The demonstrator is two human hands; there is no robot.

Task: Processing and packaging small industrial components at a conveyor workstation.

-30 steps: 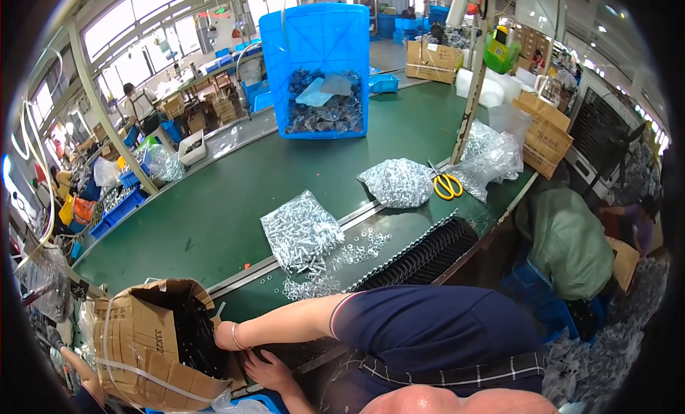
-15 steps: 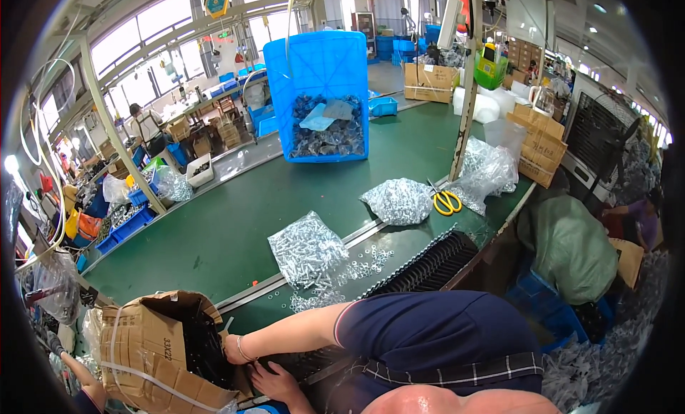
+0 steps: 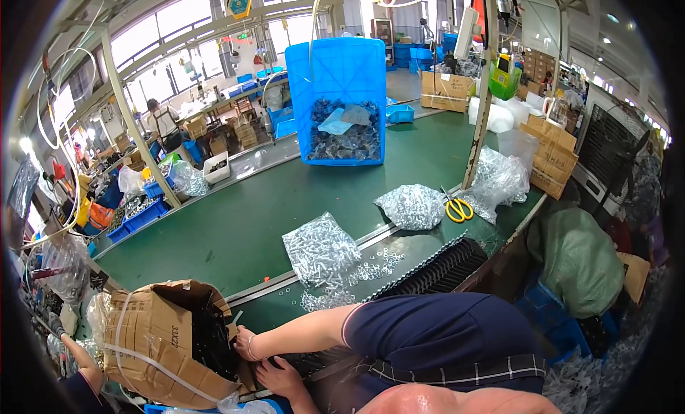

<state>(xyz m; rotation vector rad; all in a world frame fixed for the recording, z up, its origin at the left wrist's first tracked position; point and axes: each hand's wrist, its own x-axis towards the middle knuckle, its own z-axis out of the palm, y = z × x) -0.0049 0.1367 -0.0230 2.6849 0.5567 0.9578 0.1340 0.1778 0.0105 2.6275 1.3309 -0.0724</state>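
A cardboard box [image 3: 146, 335] lies tilted at the lower left, its mouth toward my hands, with black parts [image 3: 209, 343] inside. My right hand [image 3: 247, 343], with a bracelet at the wrist, reaches across to the box's opening; its fingertips are hard to make out there. Just below it, my left hand [image 3: 280, 377] rests against the box's lower flap with its fingers spread. Beyond the right forearm, on the bench, lie a clear bag of bolts [image 3: 322, 251] and loose nuts [image 3: 374, 266]. A row of black parts with bolts along one edge [image 3: 428, 271] stands nearby.
A second bag of metal pieces [image 3: 410, 207] lies beside yellow-handled scissors [image 3: 459, 210]. A blue bin [image 3: 335, 68] with bagged parts stands on the green belt [image 3: 235, 232]. A metal post [image 3: 479, 114] rises at the right. At the far left shows a co-worker's gloved hand [image 3: 56, 325].
The whole view has swung slightly, so the bench things sit farther right in the picture. The box has shifted a little, and both my hands stay at its opening.
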